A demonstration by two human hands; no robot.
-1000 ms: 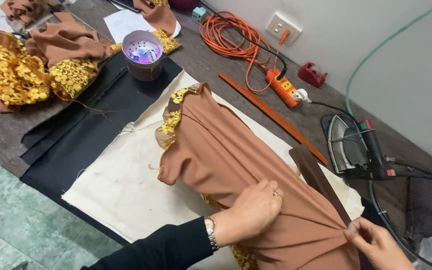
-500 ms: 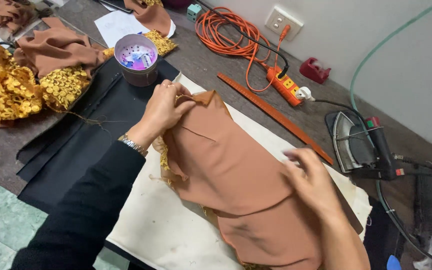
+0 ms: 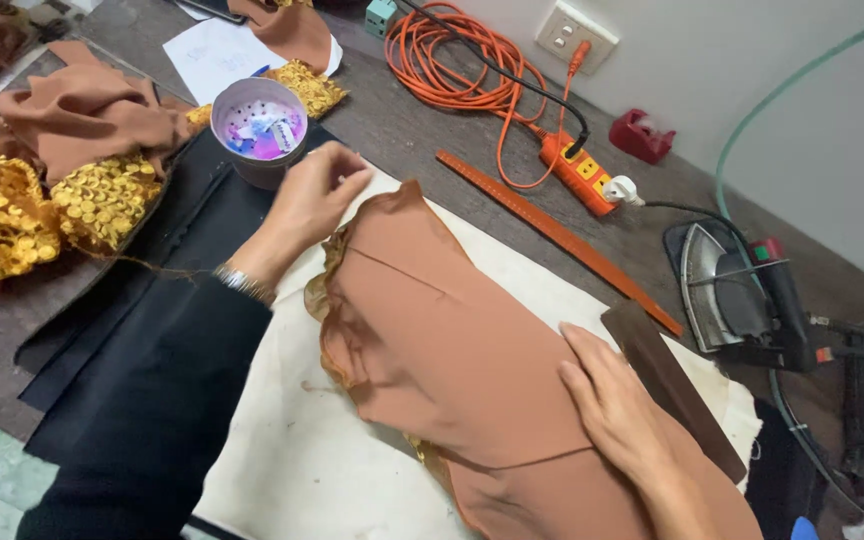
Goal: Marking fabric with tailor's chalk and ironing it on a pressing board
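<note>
On the counter's cream cloth point(image 3: 282, 460) the brown garment point(image 3: 452, 350) now lies flatter, my left hand point(image 3: 314, 195) having lifted off its top corner toward the round tin point(image 3: 258, 128), fingers loosely together, while my right hand point(image 3: 617, 405) presses open-palmed on the lower part.

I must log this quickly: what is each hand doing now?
Left hand: fingers pinched, hovering above the brown fabric; a grip cannot be told.
Right hand: open, flat on it.

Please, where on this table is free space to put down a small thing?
Free: the cream pressing cloth below the brown fabric, and the bare tabletop between the cup and the wooden ruler. Crowded: the sequin pieces at left, the orange cord, the iron.
</note>
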